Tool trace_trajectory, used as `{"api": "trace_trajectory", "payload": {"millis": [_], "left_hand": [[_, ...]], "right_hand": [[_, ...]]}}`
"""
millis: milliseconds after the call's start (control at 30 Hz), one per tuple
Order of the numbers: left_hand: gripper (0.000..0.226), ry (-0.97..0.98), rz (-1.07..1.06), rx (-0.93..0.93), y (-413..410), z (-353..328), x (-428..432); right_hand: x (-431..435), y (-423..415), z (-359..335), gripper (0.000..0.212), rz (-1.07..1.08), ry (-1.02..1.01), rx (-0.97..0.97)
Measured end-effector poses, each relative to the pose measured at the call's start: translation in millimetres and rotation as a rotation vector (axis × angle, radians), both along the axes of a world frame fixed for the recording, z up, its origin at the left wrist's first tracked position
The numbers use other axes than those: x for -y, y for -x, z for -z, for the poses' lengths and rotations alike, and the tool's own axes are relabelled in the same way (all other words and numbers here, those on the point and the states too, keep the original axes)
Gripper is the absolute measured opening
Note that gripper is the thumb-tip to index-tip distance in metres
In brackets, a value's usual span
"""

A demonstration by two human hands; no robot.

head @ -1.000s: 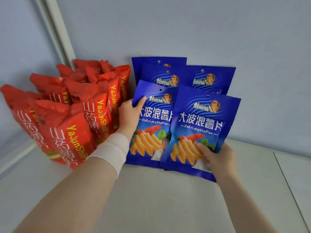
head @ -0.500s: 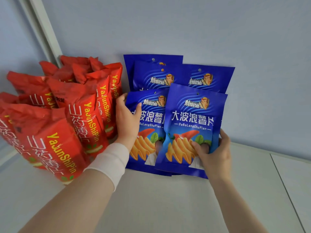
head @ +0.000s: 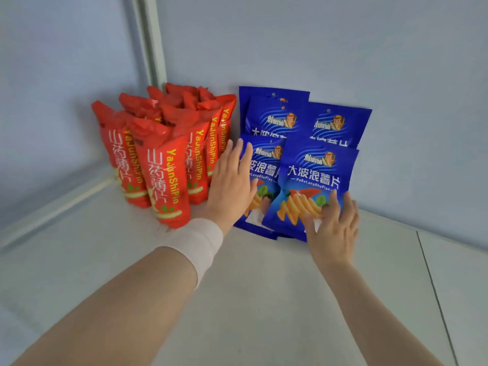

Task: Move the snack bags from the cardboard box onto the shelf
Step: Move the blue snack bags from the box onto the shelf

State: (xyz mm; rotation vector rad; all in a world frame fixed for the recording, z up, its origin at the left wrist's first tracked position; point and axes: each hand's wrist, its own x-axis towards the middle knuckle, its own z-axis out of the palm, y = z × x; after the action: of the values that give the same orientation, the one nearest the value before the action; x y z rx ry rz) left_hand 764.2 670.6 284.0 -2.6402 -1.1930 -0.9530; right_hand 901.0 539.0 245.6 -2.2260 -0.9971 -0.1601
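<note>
Several blue snack bags stand leaning against the back wall on the white shelf (head: pixel 264 299). The front right blue bag (head: pixel 311 180) overlaps the front left blue bag (head: pixel 264 165). My left hand (head: pixel 231 183) lies flat and open against the left edge of the front left bag, fingers spread upward. My right hand (head: pixel 332 223) rests with spread fingers on the lower right corner of the front right bag, not gripping it. Several red snack bags (head: pixel 169 165) stand upright in the corner to the left. The cardboard box is out of view.
A pale blue back wall (head: pixel 343 48) and a side wall with a white post (head: pixel 150 40) close off the corner. A seam (head: pixel 433 294) runs across the shelf on the right. A white band wraps my left wrist (head: pixel 195 244).
Both hands have loosened from holding the two front blue bags to flat, spread fingers. The bags now stand against the others. The camera view has pulled back and shifted right.
</note>
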Motion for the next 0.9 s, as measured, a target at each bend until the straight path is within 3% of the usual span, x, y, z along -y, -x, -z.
{"api": "trace_trajectory", "payload": {"millis": [167,267,367,600,900], "left_hand": [[0.054,-0.064,-0.094,-0.389,86.2,5.1,90.5],[0.046,0.090,-0.177,-0.570,152.9,12.4,147.1],[0.044,0.149,-0.322,-0.648,229.7,17.3,199.3],[0.041,0.298,-0.618,-0.726,428.0,51.9,313.8],[0.035,0.634,-0.872,-0.576,674.5,142.8,504.8]], "right_hand": [[59.0,71.5,-5.8,0.064,-0.287,0.207,0.240],[95.9,129.6,-7.1,0.061,-0.452,0.417,0.317],[130.0,198.0,-8.4,0.059,-0.615,0.480,0.353],[193.9,375.1,13.2,0.055,-0.960,0.498,0.520],[308.5,617.2,106.3,0.049,-1.349,0.594,0.603]]}}
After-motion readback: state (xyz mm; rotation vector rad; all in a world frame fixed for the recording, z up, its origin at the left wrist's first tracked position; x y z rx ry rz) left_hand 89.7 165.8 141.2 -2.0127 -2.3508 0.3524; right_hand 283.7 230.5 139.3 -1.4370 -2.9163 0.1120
